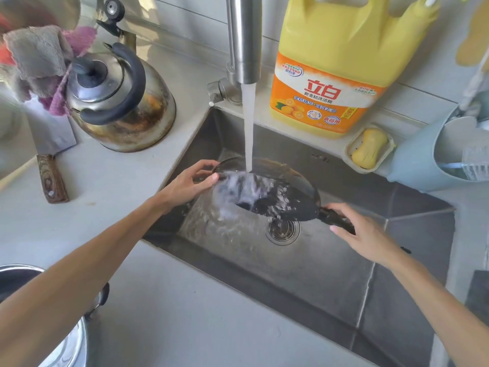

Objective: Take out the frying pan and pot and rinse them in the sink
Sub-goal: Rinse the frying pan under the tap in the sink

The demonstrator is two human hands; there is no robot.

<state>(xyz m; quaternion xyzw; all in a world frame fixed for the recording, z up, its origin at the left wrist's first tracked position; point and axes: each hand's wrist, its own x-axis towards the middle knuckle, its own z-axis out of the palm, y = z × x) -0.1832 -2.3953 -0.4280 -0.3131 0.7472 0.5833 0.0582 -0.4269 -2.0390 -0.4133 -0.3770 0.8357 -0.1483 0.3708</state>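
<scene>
Rinsing the frying pan [291,201] in the sink [317,274], tilted under the tap [244,35] | left hand [190,181] pinches the pan's left rim | right hand [362,231] curls its fingers round the handle [336,218] | pan half done, I think (water is running over it); pot [71,345] near left looks not rinsed yet

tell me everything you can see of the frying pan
The frying pan is black and round, with a dark handle. It is held tilted over the sink. The left hand grips its rim, the right hand holds the handle. Tap water pours into it and spills out.
</scene>
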